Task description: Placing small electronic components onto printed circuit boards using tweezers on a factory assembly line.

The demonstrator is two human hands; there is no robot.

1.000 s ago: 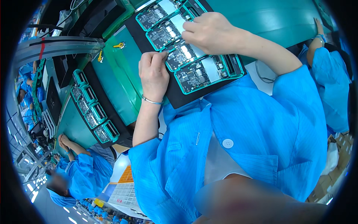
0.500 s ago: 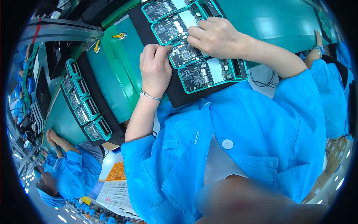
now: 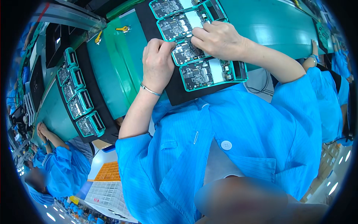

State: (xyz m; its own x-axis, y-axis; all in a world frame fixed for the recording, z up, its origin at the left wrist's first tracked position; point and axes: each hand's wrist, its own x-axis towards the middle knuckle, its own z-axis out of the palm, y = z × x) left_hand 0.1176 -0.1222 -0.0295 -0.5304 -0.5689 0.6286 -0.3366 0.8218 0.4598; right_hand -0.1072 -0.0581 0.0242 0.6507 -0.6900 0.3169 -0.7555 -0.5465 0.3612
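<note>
A black tray [image 3: 179, 95] on the green conveyor belt [image 3: 115, 71] carries several teal frames, each with a circuit board inside. My left hand [image 3: 157, 61] rests knuckles-up on the tray, its fingertips touching the left edge of the second-nearest frame [image 3: 186, 52]. On that same frame's right side my right hand [image 3: 220, 39] presses down, fingers curled on the board. The nearest frame [image 3: 210, 72] lies uncovered in front of both hands. A thin silver bracelet [image 3: 151, 89] sits on my left wrist.
A second black tray [image 3: 99, 108] with several teal frames lies to the left on the belt. A co-worker in blue sits at lower left, hands [image 3: 41, 130] on the belt; another person's hand [image 3: 314, 48] is at the right. An orange bin [image 3: 109, 171] stands below.
The view shifted, so the trays sit lower and closer. My left hand moved up to the frame's left edge, and my right hand stayed on the same frame.
</note>
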